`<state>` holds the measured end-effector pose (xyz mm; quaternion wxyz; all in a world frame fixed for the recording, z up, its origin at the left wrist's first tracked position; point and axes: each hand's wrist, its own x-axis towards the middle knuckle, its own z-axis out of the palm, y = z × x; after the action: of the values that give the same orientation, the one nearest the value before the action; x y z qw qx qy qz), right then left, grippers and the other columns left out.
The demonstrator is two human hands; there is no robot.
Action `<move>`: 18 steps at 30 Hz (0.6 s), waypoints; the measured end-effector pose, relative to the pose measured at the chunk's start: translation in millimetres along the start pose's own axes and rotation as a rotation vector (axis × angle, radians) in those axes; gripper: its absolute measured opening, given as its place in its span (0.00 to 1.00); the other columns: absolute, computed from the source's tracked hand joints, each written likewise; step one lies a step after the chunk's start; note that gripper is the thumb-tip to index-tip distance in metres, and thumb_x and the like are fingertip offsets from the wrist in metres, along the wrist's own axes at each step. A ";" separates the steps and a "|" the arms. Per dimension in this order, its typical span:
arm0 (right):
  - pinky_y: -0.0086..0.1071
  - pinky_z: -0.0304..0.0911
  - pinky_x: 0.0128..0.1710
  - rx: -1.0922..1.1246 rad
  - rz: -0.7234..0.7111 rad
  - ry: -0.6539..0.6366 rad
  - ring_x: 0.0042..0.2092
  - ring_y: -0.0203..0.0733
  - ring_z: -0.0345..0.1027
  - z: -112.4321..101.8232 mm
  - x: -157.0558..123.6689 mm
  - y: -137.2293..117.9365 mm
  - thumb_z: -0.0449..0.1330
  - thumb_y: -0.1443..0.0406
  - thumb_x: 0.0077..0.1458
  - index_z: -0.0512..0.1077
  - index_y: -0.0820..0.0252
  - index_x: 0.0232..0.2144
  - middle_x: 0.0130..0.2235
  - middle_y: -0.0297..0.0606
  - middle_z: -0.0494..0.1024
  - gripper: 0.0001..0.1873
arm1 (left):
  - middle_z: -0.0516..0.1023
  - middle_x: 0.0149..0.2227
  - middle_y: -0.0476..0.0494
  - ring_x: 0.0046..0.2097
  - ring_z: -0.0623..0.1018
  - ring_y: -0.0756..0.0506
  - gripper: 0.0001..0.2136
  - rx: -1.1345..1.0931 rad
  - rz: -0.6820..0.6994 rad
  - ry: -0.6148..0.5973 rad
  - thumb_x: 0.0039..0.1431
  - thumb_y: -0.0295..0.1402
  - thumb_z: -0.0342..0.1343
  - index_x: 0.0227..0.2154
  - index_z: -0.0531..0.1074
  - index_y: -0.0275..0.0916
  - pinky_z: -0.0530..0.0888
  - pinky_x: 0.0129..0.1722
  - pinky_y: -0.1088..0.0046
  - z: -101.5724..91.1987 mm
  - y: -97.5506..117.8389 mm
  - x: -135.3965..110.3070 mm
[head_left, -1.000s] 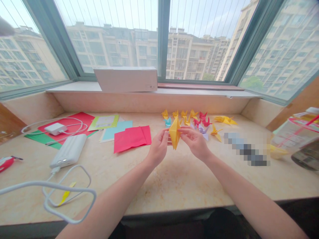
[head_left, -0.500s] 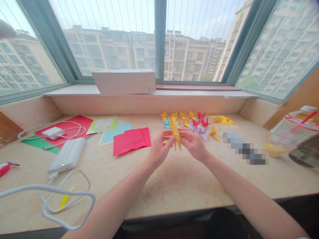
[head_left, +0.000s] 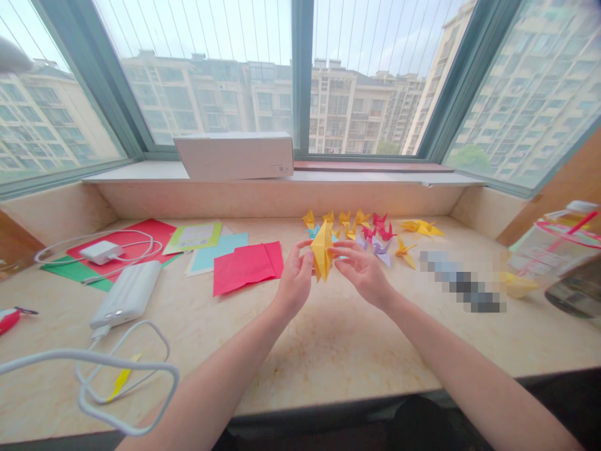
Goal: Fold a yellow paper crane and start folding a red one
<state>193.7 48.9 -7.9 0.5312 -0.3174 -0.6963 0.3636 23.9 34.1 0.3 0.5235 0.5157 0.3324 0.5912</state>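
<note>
"See anything by the window (head_left: 301, 69)?"
"See a white box (head_left: 233, 156) on the ledge (head_left: 375, 178), with buildings (head_left: 350, 113) outside."
"Left?"
"Find a white power bank (head_left: 126, 294) with a cable (head_left: 107, 359) attached."
"Right?"
"Notice a clear container (head_left: 528, 247) with a red straw (head_left: 582, 221)."

A folded yellow paper (head_left: 322, 250) shaped like a slim, creased diamond, held upright in the air, with a pointed top and layered flaps narrowing downward. Its left edge sits in the left hand (head_left: 295, 275); the right hand's (head_left: 364, 269) fingertips are at its right edge.
</note>
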 end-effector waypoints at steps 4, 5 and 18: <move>0.39 0.71 0.49 -0.071 -0.047 0.009 0.51 0.45 0.68 1.5 -1.0 -0.2 0.61 0.63 0.58 0.78 0.50 0.45 0.51 0.41 0.69 0.12 | 0.80 0.40 0.42 0.37 0.81 0.45 0.17 -0.019 -0.011 0.005 0.64 0.45 0.51 0.49 0.64 0.39 0.77 0.37 0.67 1.2 1.5 -0.6; 0.40 0.71 0.48 -0.110 -0.068 0.005 0.50 0.44 0.69 1.8 -1.4 -0.7 0.61 0.64 0.59 0.78 0.50 0.45 0.50 0.41 0.70 0.12 | 0.80 0.40 0.42 0.36 0.81 0.46 0.18 -0.017 -0.016 -0.004 0.63 0.44 0.53 0.49 0.64 0.38 0.77 0.36 0.67 1.1 1.8 -0.4; 0.41 0.69 0.43 -0.454 -0.256 -0.033 0.45 0.44 0.70 -8.6 -0.4 -0.5 0.63 0.66 0.57 0.80 0.50 0.39 0.46 0.41 0.70 0.09 | 0.69 0.23 0.54 0.17 0.64 0.56 0.21 0.084 -0.076 -0.165 0.63 0.40 0.54 0.54 0.64 0.32 0.57 0.16 0.80 -8.0 -6.7 8.8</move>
<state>202.1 49.7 -6.2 0.4764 -0.3321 -0.8032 0.1330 18.8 45.3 -5.6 0.5490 0.5712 0.3319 0.5120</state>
